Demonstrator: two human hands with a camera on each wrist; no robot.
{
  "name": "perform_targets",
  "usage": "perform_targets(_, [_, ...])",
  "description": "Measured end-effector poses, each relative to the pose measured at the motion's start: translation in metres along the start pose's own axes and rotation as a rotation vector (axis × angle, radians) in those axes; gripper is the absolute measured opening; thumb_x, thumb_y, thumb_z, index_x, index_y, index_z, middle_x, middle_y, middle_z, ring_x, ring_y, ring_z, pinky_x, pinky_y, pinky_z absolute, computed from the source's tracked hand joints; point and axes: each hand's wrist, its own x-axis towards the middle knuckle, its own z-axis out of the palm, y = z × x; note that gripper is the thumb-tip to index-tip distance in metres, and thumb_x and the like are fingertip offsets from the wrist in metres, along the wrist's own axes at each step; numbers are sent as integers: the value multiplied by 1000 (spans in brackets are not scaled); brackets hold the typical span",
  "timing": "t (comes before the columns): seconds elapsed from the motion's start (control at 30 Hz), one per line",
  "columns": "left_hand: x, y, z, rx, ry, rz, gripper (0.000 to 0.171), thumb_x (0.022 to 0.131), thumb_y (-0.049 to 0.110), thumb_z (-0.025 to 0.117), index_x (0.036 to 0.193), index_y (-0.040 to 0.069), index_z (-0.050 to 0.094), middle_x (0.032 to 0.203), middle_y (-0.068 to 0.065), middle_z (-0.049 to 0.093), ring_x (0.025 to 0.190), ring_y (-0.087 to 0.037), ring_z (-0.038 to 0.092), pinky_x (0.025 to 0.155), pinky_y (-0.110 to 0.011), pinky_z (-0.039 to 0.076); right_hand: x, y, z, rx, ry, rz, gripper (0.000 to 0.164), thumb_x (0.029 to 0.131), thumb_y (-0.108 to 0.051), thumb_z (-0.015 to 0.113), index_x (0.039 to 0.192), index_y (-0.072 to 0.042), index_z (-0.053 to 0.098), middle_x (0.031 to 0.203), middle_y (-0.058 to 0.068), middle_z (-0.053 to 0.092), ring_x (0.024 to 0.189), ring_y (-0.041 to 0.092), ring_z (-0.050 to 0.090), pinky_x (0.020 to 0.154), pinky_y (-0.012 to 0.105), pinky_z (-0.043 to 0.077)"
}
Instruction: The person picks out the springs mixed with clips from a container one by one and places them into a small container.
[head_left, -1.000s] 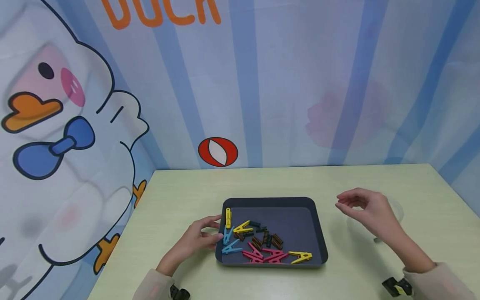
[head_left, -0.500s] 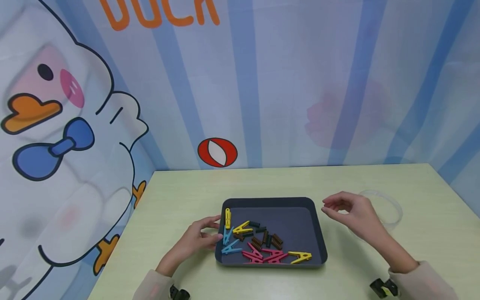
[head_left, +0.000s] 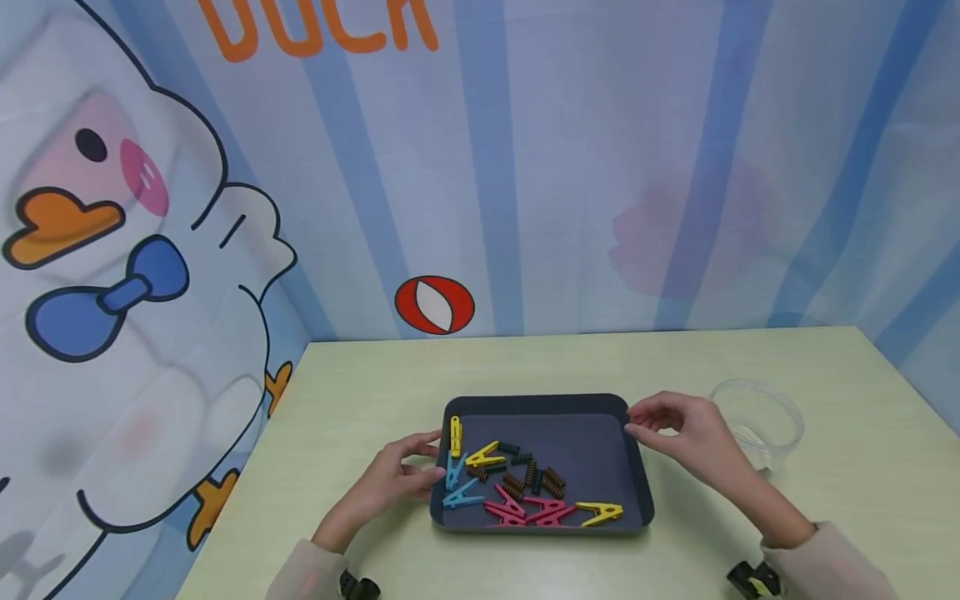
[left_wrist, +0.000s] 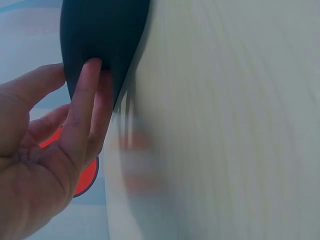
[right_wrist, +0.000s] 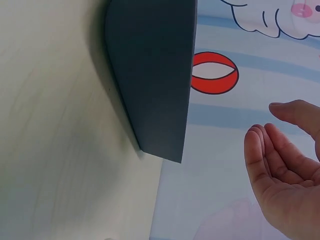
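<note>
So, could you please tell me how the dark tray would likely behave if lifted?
The dark tray looks stiff, its walls standing straight. The clips and springs appear loose, so they would probably slide if it tilted. Its left half may feel heavier, since most pieces lie there.

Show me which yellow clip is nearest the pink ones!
The yellow clip in the near right corner of the tray, beside the pink clips; the other two yellow clips lie further left.

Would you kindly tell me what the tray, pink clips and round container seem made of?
Tray: probably matte plastic or coated metal, given its dull, dark grey. Pink clips: likely plastic, evenly coloured. Round container: clear, perhaps plastic or glass; the tabletop shows through.
</note>
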Motion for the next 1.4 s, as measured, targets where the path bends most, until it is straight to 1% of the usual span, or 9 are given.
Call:
perform_targets(0.17, [1, -2, -1, -1, -4, 7, 60, 96, 10, 68, 149, -1, 42, 127, -25, 55, 81, -25, 70, 70, -38, 61, -1, -3, 5, 21, -26, 14, 16, 86, -11, 79, 100, -5, 74, 89, 1, 71, 74, 12, 65, 65, 29, 57])
perform_targets(0.33, [2, -4, -1, -2, -6, 17, 60, 96, 9, 68, 148, -2, 42, 126, -26, 56, 81, -26, 70, 69, -37, 61, -1, -7, 8, 43, -42, 27, 17, 86, -11, 80, 100, -4, 74, 90, 2, 71, 75, 12, 65, 66, 28, 56])
perform_targets(0.73, [2, -1, 0, -6, -9, 29, 59, 96, 9, 68, 148, -3, 42, 126, -27, 56, 81, -26, 70, 69, -36, 61, -1, -4, 19, 63, -74, 20, 15, 84, -5, 80, 98, -2, 73, 88, 2, 70, 73, 12, 64, 65, 30, 57])
perform_targets(1.07, [2, -3, 0, 3, -1, 18, 59, 96, 9, 68, 148, -1, 43, 126, -26, 56, 81, -26, 70, 69, -37, 61, -1, -6, 30, 75, -112, 28, 18, 85, -6, 79, 100, 2, 72, 89, 3, 70, 73, 12, 64, 61, 27, 55])
perform_targets(1.4, [1, -3, 0, 5, 5, -2, 60, 95, 10, 69, 148, -1, 43, 127, -25, 56, 81, -25, 70, 70, -38, 61, 1, -11, 43, 121, -135, 26, 20, 85, -9, 80, 101, 1, 72, 91, 3, 70, 76, 13, 65, 65, 28, 57])
